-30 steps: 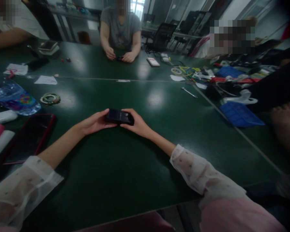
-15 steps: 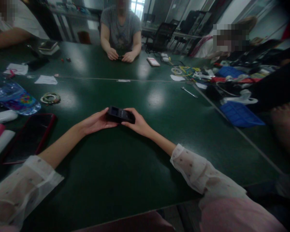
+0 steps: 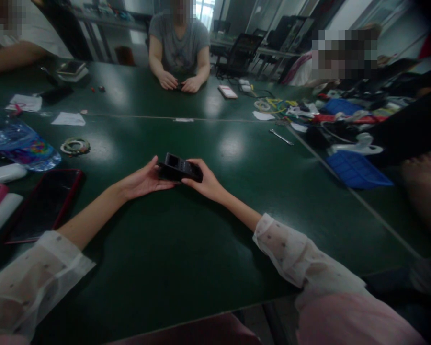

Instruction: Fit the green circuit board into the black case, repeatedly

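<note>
Green tabletop [image 3: 215, 258], right hand [image 3: 209, 184] closed around black device [image 3: 181, 167], left hand [image 3: 140, 182] half open beneath, thumb raised, device tilted, small dark screen at left

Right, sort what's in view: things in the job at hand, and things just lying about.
In the job:
- black device, held at one end by the right hand
- left hand, open at its other end

Lying about:
- bottle
- red-edged phone
- bracelets
- wrench
- blue tray
</note>
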`<action>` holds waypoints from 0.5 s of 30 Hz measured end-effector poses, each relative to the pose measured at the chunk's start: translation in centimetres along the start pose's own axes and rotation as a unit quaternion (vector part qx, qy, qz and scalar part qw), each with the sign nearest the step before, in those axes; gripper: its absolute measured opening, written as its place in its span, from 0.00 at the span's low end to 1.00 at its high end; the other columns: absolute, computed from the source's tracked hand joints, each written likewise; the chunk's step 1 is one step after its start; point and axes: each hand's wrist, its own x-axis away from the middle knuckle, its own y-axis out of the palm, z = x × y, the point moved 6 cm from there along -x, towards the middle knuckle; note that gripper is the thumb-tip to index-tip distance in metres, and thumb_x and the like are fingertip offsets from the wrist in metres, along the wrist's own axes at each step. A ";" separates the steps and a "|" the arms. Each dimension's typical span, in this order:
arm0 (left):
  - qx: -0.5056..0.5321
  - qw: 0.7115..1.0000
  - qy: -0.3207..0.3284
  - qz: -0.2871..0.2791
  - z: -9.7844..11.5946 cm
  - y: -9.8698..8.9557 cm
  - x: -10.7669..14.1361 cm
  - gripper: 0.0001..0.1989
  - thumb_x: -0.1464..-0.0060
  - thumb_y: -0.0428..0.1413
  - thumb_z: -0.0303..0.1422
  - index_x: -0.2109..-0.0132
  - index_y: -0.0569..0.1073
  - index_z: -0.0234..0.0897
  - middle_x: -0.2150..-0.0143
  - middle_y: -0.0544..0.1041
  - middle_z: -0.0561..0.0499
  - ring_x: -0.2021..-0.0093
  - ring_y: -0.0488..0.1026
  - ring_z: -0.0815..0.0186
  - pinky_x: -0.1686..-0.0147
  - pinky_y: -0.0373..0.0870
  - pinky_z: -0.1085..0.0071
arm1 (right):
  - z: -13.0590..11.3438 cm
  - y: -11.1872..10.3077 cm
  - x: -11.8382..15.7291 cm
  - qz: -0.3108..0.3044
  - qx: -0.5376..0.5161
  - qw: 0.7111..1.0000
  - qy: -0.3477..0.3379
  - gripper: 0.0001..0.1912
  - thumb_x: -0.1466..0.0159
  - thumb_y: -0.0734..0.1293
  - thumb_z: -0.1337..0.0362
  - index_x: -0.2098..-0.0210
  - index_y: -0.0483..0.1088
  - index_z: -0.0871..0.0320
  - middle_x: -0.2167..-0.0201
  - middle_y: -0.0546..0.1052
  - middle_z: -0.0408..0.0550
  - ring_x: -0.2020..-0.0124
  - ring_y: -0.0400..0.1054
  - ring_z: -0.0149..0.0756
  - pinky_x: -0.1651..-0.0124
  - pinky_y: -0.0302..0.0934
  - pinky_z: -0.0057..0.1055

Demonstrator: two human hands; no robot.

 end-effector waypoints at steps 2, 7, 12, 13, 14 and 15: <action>-0.002 1.000 0.009 -0.010 0.0 0.0 0.0 0.38 0.35 0.47 0.57 0.30 0.57 0.34 0.32 0.66 0.30 0.37 0.72 0.49 0.32 0.59 0.54 | 0.1 0.0 0.0 0.004 -0.004 1.000 -0.002 0.30 0.38 0.72 0.47 0.43 0.62 0.53 0.47 0.73 0.54 0.43 0.69 0.47 0.38 0.62 0.47; -0.004 0.999 0.029 -0.023 -0.1 -0.1 -0.2 0.33 0.39 0.59 0.49 0.36 0.66 0.32 0.38 0.74 0.32 0.41 0.76 0.49 0.32 0.59 0.50 | 0.3 -0.1 0.0 0.007 -0.011 1.000 0.000 0.31 0.38 0.71 0.46 0.43 0.61 0.53 0.47 0.73 0.54 0.45 0.69 0.47 0.39 0.62 0.46; -0.024 0.999 0.036 0.011 0.2 0.2 0.1 0.29 0.46 0.65 0.23 0.39 0.68 0.34 0.44 0.79 0.39 0.45 0.79 0.53 0.32 0.60 0.50 | 0.2 -0.1 -0.1 0.018 -0.021 1.000 -0.005 0.30 0.39 0.73 0.47 0.45 0.62 0.54 0.48 0.73 0.54 0.46 0.70 0.47 0.41 0.64 0.45; -0.028 0.999 0.031 0.019 0.2 0.3 0.2 0.28 0.46 0.64 0.21 0.39 0.68 0.34 0.45 0.80 0.40 0.45 0.79 0.54 0.31 0.60 0.51 | 0.2 -0.2 -0.1 0.020 -0.023 1.000 -0.008 0.30 0.39 0.73 0.48 0.45 0.62 0.54 0.49 0.73 0.54 0.46 0.70 0.47 0.41 0.64 0.45; -0.030 0.999 0.026 0.025 0.3 0.4 0.3 0.28 0.46 0.63 0.20 0.39 0.68 0.34 0.45 0.80 0.41 0.45 0.79 0.55 0.31 0.61 0.52 | 0.2 -0.2 -0.1 0.022 -0.024 0.999 -0.011 0.29 0.39 0.73 0.48 0.45 0.62 0.54 0.49 0.73 0.54 0.46 0.70 0.46 0.41 0.65 0.44; -0.032 0.999 0.023 0.028 0.3 0.5 0.4 0.28 0.46 0.62 0.19 0.39 0.68 0.34 0.46 0.80 0.41 0.45 0.79 0.55 0.31 0.61 0.52 | 0.1 -0.2 -0.1 0.023 -0.023 0.999 -0.011 0.29 0.39 0.73 0.48 0.45 0.62 0.54 0.49 0.73 0.53 0.46 0.71 0.46 0.42 0.65 0.44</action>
